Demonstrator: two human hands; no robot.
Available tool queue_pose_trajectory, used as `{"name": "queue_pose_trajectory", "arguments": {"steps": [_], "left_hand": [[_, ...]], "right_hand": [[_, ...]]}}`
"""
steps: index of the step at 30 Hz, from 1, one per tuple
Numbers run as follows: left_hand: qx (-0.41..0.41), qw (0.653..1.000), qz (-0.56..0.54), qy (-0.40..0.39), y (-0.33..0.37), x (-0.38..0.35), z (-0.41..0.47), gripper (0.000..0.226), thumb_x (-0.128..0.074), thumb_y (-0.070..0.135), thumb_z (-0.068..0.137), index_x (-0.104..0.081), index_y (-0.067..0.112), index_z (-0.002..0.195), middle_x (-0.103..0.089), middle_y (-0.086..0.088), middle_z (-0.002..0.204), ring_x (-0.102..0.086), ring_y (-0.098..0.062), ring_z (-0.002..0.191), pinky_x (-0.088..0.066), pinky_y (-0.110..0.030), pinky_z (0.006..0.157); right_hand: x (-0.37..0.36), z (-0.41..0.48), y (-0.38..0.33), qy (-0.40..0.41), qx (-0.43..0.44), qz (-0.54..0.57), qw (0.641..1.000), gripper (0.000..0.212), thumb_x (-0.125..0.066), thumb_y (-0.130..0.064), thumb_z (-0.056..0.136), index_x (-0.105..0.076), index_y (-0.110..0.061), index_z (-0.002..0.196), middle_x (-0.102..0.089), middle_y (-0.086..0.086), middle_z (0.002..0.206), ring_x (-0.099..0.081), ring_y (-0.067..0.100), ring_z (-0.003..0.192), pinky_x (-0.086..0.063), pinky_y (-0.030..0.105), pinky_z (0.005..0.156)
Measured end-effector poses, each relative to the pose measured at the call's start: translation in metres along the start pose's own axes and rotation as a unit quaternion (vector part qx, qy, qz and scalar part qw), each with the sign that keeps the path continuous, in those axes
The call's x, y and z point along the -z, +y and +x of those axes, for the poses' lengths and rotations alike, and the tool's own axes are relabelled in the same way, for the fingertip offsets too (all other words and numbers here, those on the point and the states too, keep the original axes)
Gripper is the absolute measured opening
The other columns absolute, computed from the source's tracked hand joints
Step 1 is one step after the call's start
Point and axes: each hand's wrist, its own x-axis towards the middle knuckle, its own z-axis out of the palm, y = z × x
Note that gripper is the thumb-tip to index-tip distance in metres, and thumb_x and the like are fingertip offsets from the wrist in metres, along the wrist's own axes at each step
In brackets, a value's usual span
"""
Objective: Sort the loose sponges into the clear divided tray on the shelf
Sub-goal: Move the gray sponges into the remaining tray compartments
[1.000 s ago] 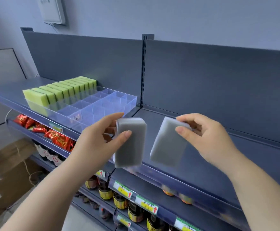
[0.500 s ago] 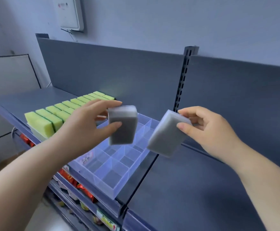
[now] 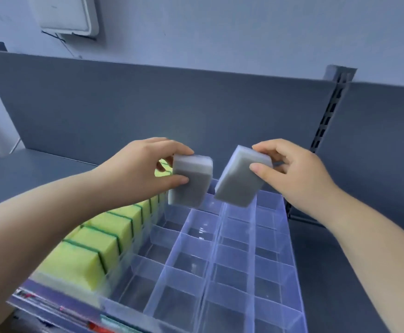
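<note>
A clear divided tray [image 3: 205, 294] lies on the grey shelf below me. Its leftmost column holds a row of yellow-green sponges [image 3: 105, 239] standing on edge; the other compartments hold nothing. My left hand [image 3: 138, 169] grips a grey sponge [image 3: 190, 181] between thumb and fingers, upright above the tray's far end in the second column. My right hand [image 3: 294, 171] holds a second grey sponge [image 3: 240, 179], tilted, above the far end of the third column. Both sponges hang a little above the dividers.
The grey shelf [image 3: 16, 174] runs left and right of the tray, with a dark back panel [image 3: 148, 102] behind. A slotted upright [image 3: 326, 121] stands at the right. A white wall box [image 3: 69, 15] hangs above. Price labels show at the shelf's front edge.
I have moved closer and over the tray. Both hands carried their grey sponges forward to the tray's far end, and the view now looks down into the compartments.
</note>
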Motion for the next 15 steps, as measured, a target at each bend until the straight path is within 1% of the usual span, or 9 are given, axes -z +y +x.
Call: {"name": "queue_pose_trajectory", "arguments": {"steps": [1, 3, 4, 6, 8, 11, 15], "left_hand": [[-0.001, 1.000, -0.014, 0.001, -0.012, 0.003, 0.005, 0.035, -0.073, 0.025, 0.076, -0.058, 0.037, 0.105, -0.054, 0.027, 0.095, -0.051, 0.013, 0.089, -0.035, 0.003, 0.072], [-0.004, 0.999, -0.035, -0.004, -0.034, 0.006, 0.017, 0.033, -0.074, 0.023, 0.076, -0.061, 0.030, 0.106, -0.057, 0.021, 0.096, -0.057, 0.006, 0.088, -0.039, 0.002, 0.073], [-0.008, 0.999, -0.036, -0.010, -0.044, 0.006, 0.024, 0.034, -0.074, 0.023, 0.076, -0.062, 0.026, 0.108, -0.058, 0.018, 0.097, -0.060, 0.002, 0.086, -0.041, 0.000, 0.075], [-0.017, 0.999, -0.031, -0.023, -0.061, 0.001, 0.040, 0.036, -0.073, 0.023, 0.078, -0.062, 0.022, 0.112, -0.057, 0.012, 0.100, -0.060, -0.004, 0.086, -0.043, -0.006, 0.079], [-0.028, 0.999, -0.023, -0.033, -0.072, -0.007, 0.055, 0.037, -0.072, 0.024, 0.079, -0.061, 0.022, 0.114, -0.054, 0.011, 0.102, -0.059, -0.009, 0.090, -0.044, -0.016, 0.085], [-0.047, 0.997, -0.009, -0.062, -0.087, -0.022, 0.071, 0.038, -0.070, 0.027, 0.081, -0.058, 0.024, 0.117, -0.050, 0.011, 0.103, -0.057, -0.012, 0.092, -0.045, -0.027, 0.089], [-0.053, 0.994, 0.011, -0.098, -0.104, -0.036, 0.083, 0.040, -0.065, 0.031, 0.084, -0.054, 0.025, 0.122, -0.051, 0.006, 0.112, -0.053, -0.013, 0.098, -0.044, -0.031, 0.091]], "right_hand": [[-0.009, 0.005, -0.004, 0.011, 0.002, -0.023, 1.000, 0.022, -0.067, -0.022, 0.082, -0.061, -0.035, 0.099, -0.060, -0.018, 0.102, -0.058, 0.001, 0.091, -0.045, 0.008, 0.076], [-0.025, 0.011, -0.010, 0.030, 0.010, -0.068, 0.997, 0.024, -0.066, -0.019, 0.083, -0.059, -0.034, 0.100, -0.056, -0.021, 0.102, -0.054, 0.001, 0.092, -0.042, 0.007, 0.078], [-0.031, 0.015, -0.011, 0.039, 0.011, -0.085, 0.996, 0.025, -0.065, -0.017, 0.083, -0.059, -0.033, 0.102, -0.055, -0.021, 0.103, -0.053, 0.002, 0.092, -0.042, 0.008, 0.080], [-0.043, 0.021, -0.010, 0.054, 0.007, -0.118, 0.992, 0.028, -0.063, -0.015, 0.084, -0.059, -0.029, 0.109, -0.053, -0.017, 0.105, -0.051, 0.003, 0.095, -0.043, 0.015, 0.085], [-0.054, 0.027, -0.007, 0.061, -0.006, -0.141, 0.988, 0.030, -0.062, -0.014, 0.085, -0.058, -0.026, 0.112, -0.052, -0.015, 0.109, -0.049, 0.005, 0.099, -0.041, 0.021, 0.088], [-0.069, 0.035, 0.000, 0.057, -0.038, -0.155, 0.986, 0.031, -0.061, -0.014, 0.086, -0.057, -0.025, 0.114, -0.051, -0.012, 0.111, -0.050, 0.008, 0.099, -0.041, 0.023, 0.089], [-0.082, 0.040, 0.008, 0.053, -0.078, -0.149, 0.984, 0.029, -0.060, -0.015, 0.086, -0.057, -0.026, 0.113, -0.049, -0.013, 0.108, -0.052, 0.010, 0.097, -0.042, 0.024, 0.089]]}}
